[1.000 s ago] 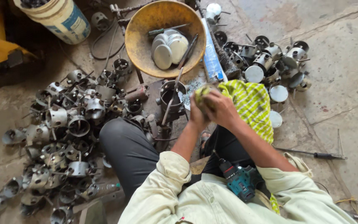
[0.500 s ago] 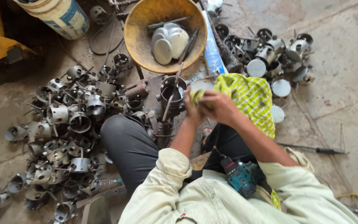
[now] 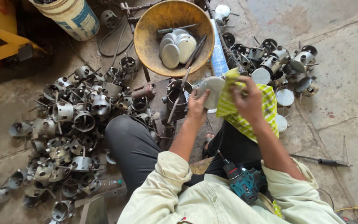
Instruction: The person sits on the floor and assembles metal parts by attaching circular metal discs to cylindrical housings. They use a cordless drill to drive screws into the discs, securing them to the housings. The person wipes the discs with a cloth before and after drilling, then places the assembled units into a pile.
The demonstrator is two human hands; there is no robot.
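My left hand (image 3: 197, 105) holds a round metal disc (image 3: 214, 89) by its lower left edge, tilted up in front of me. My right hand (image 3: 248, 99) grips a yellow-green checked cloth (image 3: 266, 112) and presses a fold of it against the disc's right side. The cloth hangs down over my right knee. A metal cup with a rod in it (image 3: 177, 93) stands just left of my left hand.
A yellow bowl (image 3: 152, 39) ahead holds several discs and tools. Heaps of metal cylinder parts lie at left (image 3: 69, 132) and at upper right (image 3: 278, 60). A blue cordless drill (image 3: 243, 182) rests in my lap. A white bucket (image 3: 73, 16) stands far left; a screwdriver (image 3: 322, 161) lies right.
My hands have parted slightly and the disc has turned to show its pale face. The cloth has shifted to the disc's right side.
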